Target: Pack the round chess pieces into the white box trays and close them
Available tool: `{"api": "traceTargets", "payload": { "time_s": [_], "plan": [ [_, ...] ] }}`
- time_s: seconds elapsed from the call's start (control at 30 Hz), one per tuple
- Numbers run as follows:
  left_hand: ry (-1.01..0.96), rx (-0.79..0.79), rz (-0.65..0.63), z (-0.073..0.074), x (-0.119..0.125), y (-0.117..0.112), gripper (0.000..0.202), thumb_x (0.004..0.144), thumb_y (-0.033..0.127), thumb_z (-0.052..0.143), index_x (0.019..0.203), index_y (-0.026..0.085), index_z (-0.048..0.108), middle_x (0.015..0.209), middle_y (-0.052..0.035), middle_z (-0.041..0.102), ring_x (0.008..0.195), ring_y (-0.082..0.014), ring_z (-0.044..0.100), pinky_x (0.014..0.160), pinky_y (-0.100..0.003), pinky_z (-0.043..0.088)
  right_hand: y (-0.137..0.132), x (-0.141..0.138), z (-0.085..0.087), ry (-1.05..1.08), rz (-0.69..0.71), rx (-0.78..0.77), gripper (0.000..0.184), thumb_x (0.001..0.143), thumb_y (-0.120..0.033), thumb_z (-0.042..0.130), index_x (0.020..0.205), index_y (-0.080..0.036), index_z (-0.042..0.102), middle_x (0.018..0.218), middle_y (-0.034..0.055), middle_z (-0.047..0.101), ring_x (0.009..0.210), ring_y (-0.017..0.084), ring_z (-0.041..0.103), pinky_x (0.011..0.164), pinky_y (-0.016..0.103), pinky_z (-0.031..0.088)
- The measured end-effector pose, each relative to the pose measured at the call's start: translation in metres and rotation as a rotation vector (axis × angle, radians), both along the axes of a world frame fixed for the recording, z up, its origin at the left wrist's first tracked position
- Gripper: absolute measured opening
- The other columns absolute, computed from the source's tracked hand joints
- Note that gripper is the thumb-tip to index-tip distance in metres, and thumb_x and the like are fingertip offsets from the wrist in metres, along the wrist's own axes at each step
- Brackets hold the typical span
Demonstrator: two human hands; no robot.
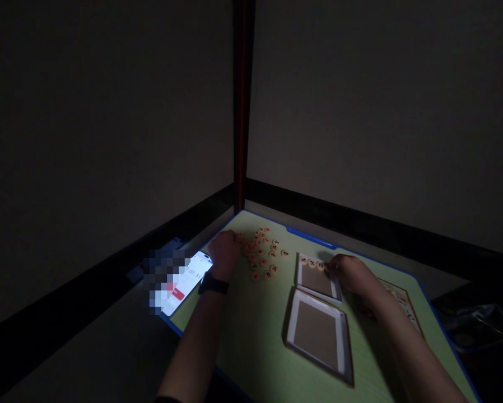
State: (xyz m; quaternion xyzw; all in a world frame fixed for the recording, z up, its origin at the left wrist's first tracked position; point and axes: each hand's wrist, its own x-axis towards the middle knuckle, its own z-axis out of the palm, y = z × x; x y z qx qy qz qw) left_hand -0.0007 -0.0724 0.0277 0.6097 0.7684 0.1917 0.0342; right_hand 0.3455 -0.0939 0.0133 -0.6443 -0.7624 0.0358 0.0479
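A row of round pieces [312,262] lay along an open tray's [317,282] far wall, probably to keep straight.
The right hand [349,272] curled at its end, the left hand [225,252] by scattered pieces [262,261]; whether either gripped one, I couldn't tell.

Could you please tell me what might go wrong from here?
The phone lies at the left edge of the table, beside the left wristband, so a nudge could push it off. The right hand is at the row of discs in the far tray and might disturb them. The left hand could scatter the loose discs beside it.
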Motion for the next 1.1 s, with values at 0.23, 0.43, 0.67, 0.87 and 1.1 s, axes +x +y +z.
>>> {"api": "traceTargets", "payload": {
  "time_s": [0.23,0.43,0.67,0.87,1.1],
  "plan": [
    [0.019,0.027,-0.090,-0.008,0.003,0.004,0.032,0.097,0.030,0.045,0.105,0.020,0.074,0.109,-0.0106,0.071,0.101,-0.0237,0.067,0.080,-0.030,0.050,-0.004,-0.006,0.007,-0.010,0.007,-0.031,0.020,0.082,-0.015,0.057,0.083,-0.014,0.077,0.090,0.0144,0.075,0.085,0.024,0.068,0.072,0.028,0.042],
    [0.009,0.008,-0.186,-0.015,0.000,0.005,0.031,0.097,0.027,0.047,0.115,0.022,0.071,0.115,-0.0106,0.070,0.107,-0.0226,0.065,0.088,-0.030,0.049,-0.004,-0.002,0.009,0.008,0.020,-0.039,0.018,0.080,-0.014,0.059,0.083,-0.014,0.077,0.090,0.0139,0.075,0.083,0.024,0.068,0.071,0.028,0.042],
    [-0.004,-0.004,-0.225,-0.022,0.002,0.009,0.031,0.099,0.027,0.044,0.111,0.014,0.070,0.107,-0.0138,0.069,0.100,-0.0224,0.064,0.090,-0.031,0.048,-0.001,-0.043,0.020,0.141,0.100,0.094,0.021,0.081,-0.012,0.059,0.090,-0.017,0.076,0.095,0.0105,0.076,0.088,0.021,0.068,0.078,0.025,0.045],
    [-0.019,0.047,-0.245,-0.024,0.002,0.011,0.031,0.098,0.026,0.042,0.109,0.013,0.069,0.108,-0.0138,0.067,0.099,-0.0221,0.063,0.090,-0.032,0.047,0.026,-0.108,0.017,0.029,0.254,0.025,0.020,0.083,-0.013,0.058,0.096,-0.017,0.073,0.104,0.0116,0.075,0.101,0.023,0.067,0.086,0.026,0.045],
    [0.041,0.110,-0.307,-0.012,0.016,0.001,0.028,0.097,0.027,0.044,0.099,0.016,0.070,0.104,-0.0114,0.067,0.097,-0.0230,0.064,0.086,-0.033,0.048,0.030,-0.128,0.023,-0.113,0.228,0.001,0.026,0.089,-0.009,0.050,0.109,-0.015,0.065,0.105,0.0161,0.074,0.097,0.024,0.069,0.077,0.028,0.043]
  ]
}}
